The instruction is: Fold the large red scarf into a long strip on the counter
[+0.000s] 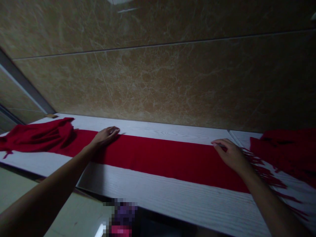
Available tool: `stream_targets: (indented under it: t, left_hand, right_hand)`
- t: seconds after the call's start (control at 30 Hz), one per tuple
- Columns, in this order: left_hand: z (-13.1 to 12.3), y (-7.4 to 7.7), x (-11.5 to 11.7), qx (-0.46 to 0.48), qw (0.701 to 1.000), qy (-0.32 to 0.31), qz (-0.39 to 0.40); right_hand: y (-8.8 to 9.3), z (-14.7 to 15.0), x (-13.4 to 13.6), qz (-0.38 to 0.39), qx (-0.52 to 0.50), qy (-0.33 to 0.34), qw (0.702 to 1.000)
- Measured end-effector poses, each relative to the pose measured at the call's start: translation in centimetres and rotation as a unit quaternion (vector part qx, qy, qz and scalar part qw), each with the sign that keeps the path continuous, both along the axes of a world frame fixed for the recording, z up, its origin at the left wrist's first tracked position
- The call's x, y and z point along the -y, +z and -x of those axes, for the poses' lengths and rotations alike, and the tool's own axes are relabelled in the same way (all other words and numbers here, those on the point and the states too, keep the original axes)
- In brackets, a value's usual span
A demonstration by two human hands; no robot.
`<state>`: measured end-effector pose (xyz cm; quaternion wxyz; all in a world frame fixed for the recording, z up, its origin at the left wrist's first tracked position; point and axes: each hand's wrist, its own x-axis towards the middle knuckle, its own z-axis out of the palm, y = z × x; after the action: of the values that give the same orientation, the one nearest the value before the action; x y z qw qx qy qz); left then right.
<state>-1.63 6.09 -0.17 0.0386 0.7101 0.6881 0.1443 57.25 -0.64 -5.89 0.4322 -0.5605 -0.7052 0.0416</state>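
Note:
A long red scarf (163,156) lies flat and stretched sideways across a white wood-grain surface (153,186). My left hand (105,135) is at its far edge, left of the middle, with fingers bent and pressed together at the cloth. Further right, my right hand (228,153) pinches that same far edge between thumb and fingers. Beyond my left hand, the scarf runs toward a bunched heap of red cloth (46,135); whether they are one piece I cannot tell. Loose red fringe (269,176) spreads out beside my right wrist.
More red cloth (291,151) lies heaped at the far right. A brown marbled tile wall (158,82) rises directly behind the surface. At the left stands a grey metal upright (27,85), with a small wooden block (51,116) near its foot. Pale floor (19,187) shows below the front edge.

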Motion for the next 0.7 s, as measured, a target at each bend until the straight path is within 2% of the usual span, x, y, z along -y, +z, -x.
stream_targets:
  t: [0.7]
  left_hand:
    - [0.12, -0.26, -0.06, -0.019, 1.0, -0.012, -0.011]
  right_hand:
    - [0.2, 0.12, 0.24, 0.007, -0.003, -0.012, 1.0]
